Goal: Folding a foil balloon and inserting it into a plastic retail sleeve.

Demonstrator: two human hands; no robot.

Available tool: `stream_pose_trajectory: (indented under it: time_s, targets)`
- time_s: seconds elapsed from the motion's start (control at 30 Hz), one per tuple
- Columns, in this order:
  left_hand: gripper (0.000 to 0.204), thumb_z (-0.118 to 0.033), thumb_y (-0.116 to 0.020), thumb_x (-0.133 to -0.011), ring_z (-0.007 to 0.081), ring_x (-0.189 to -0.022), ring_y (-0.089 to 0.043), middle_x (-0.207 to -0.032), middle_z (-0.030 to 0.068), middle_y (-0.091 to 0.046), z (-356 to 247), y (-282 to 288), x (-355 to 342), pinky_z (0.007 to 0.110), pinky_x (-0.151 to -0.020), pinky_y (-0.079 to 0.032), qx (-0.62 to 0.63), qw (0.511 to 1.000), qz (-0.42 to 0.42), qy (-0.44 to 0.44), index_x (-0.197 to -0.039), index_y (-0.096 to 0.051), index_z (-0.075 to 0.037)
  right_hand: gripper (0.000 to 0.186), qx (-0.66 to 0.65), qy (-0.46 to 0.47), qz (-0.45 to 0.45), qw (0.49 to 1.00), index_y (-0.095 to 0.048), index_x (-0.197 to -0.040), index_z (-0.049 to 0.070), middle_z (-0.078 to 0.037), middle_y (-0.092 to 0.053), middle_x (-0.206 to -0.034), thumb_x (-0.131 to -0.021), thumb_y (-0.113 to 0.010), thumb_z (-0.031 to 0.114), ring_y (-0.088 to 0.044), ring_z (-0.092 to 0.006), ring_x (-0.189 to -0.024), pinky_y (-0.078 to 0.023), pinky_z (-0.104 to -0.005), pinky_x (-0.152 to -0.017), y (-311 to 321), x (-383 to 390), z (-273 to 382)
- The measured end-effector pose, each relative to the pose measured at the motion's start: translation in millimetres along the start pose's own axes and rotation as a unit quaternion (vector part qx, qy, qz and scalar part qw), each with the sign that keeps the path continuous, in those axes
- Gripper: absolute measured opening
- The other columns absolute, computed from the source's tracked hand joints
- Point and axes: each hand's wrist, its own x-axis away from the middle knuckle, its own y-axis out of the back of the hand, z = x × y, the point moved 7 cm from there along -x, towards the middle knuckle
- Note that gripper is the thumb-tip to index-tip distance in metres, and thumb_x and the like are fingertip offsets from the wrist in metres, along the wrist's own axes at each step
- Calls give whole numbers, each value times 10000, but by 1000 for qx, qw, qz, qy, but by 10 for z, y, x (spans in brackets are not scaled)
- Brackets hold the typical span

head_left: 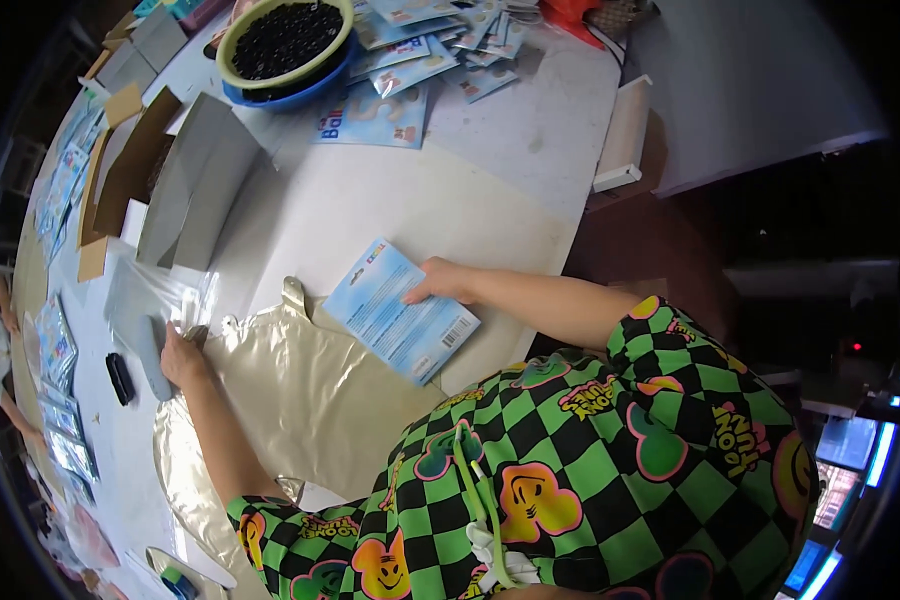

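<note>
My right hand (443, 281) grips a light blue printed packet (400, 312) by its right edge, thumb on top. The packet has a hang hole and a barcode and is tilted over the table. A flat, shiny pale-gold foil balloon (300, 390) spreads beneath it, with a tab at its top. At the balloon's left edge, my left hand (183, 358) is closed with its fingers on the foil, fingertips partly hidden. Clear plastic film (160, 295) lies just beyond that hand. A grey-blue elongated object (154, 357) is right beside it.
A yellow-green bowl of small black pieces (288, 42) sits in a blue basin (300, 88) at the back. Blue packets (410, 70) are piled next to it. Open cardboard boxes (198, 180) stand at the left. A black object (120, 379) and more packets (55, 345) lie further left, near another person's arm.
</note>
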Motion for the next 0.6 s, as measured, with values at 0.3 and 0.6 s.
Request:
stream_pose_trajectory:
  time_s: [0.3, 0.6]
  targets:
    - [372, -237, -568, -778, 330, -948, -591, -1006, 186, -627, 162, -86, 99, 396, -830, -465, 193, 975, -114, 11, -1075, -593, -14, 380, -34, 11, 41, 999, -560, -1089, -37, -137, -644, -972, -750, -676, 90, -641, -225, -835, -535, -373, -765, -177, -129, -228]
    - [353, -122, -492, -806, 297, -899, -615, -956, 113, -649, 194, 38, 186, 405, -766, -485, 127, 989, -75, 24, -1148, -565, -165, 372, -20, -13, 6, 1000, -539, -1103, -76, -167, -615, -1042, -774, -648, 60, -611, -248, -929, -504, -360, -832, -509, -122, -270]
